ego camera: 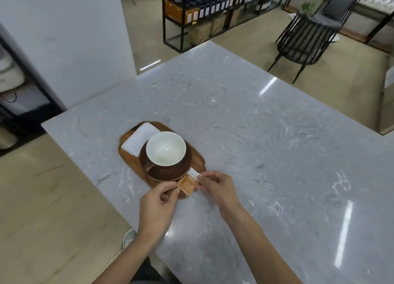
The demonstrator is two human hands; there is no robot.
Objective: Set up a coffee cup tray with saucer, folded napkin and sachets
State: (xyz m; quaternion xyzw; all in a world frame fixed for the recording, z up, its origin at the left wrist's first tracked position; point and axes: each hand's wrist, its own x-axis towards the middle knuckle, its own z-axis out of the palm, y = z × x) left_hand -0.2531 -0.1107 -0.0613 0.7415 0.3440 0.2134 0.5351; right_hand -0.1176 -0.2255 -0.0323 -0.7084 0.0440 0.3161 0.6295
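Observation:
A wooden tray [128, 158] lies near the left edge of the grey marble counter. On it a brown saucer [183, 168] carries a brown cup with a white inside [165, 149], handle toward me. A folded white napkin [139, 142] lies at the tray's far left end, partly under the saucer. At the tray's near end my left hand [158, 200] and my right hand [215, 187] pinch an orange sachet [188, 185] from either side. A white sachet [195, 174] lies just beyond the orange one, partly covered.
The marble counter [255, 145] spreads wide to the right and far side. Its left edge drops to a wooden floor. A black slatted chair [309, 34] and a black shelf rack with bottles [209, 8] stand beyond the counter.

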